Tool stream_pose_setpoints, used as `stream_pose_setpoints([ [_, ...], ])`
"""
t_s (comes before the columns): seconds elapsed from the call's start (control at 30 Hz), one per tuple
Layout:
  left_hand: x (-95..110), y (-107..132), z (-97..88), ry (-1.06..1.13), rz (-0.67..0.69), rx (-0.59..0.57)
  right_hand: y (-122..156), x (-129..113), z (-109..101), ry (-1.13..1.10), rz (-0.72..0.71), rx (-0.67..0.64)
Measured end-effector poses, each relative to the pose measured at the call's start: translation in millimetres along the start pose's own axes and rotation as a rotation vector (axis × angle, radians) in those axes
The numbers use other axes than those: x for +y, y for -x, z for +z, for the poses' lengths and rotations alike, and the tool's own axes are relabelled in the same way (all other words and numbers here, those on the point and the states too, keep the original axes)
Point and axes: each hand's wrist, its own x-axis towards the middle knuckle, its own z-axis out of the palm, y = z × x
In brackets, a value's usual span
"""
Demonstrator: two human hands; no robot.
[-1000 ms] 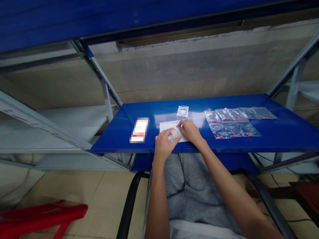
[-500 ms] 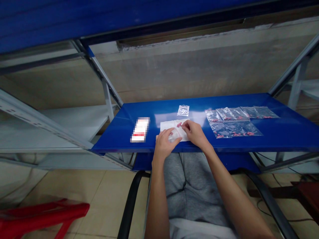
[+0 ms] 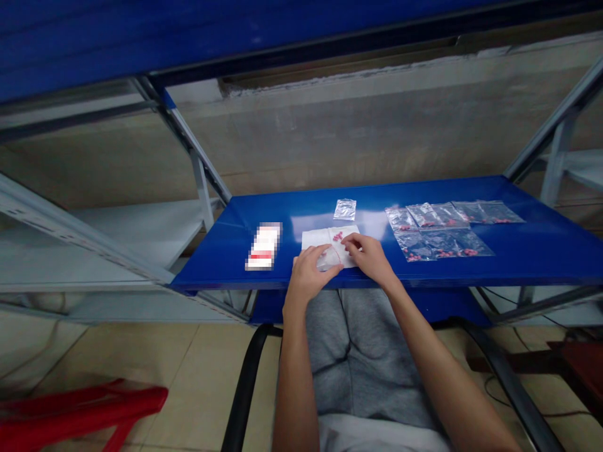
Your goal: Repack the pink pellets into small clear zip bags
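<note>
A white sheet of paper (image 3: 308, 238) lies at the front edge of the blue table, with a small pile of pinkish-red beads (image 3: 338, 236) on its upper part. My left hand (image 3: 311, 269) is closed on a small clear plastic bag (image 3: 331, 257), which shows a thin red line and lies over the paper. Just right of the beads, my right hand (image 3: 370, 256) has its fingertips pinched close together. Whatever sits between them is too small to make out.
Several clear bags with red beads (image 3: 438, 242) lie in two rows on the right of the table (image 3: 541, 251). Another clear bag (image 3: 345, 209) lies behind the paper. A blurred white-and-red item (image 3: 264, 245) is at left. Metal posts (image 3: 198, 169) flank the table.
My right hand has shifted very slightly, its fingers opening a little beside the beads. My left hand stays at the bag, and the red line on the bag shows more clearly.
</note>
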Motion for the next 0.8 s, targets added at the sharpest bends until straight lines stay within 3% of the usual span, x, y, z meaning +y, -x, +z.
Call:
stream_pose_setpoints([
  [0.27,3,0,0.9,-0.004,-0.019,0.018,9,6,1,0.095,-0.027,0.065],
  [0.43,10,0,1.7,-0.047,-0.051,0.049,-6,4,1,0.243,-0.031,0.112],
  [0.6,14,-3,6.3,-0.031,-0.083,0.108,-23,1,9,0.486,0.072,0.059],
  [0.8,18,-4,9.9,-0.08,-0.14,0.1,-27,-1,14,0.572,0.092,0.01],
])
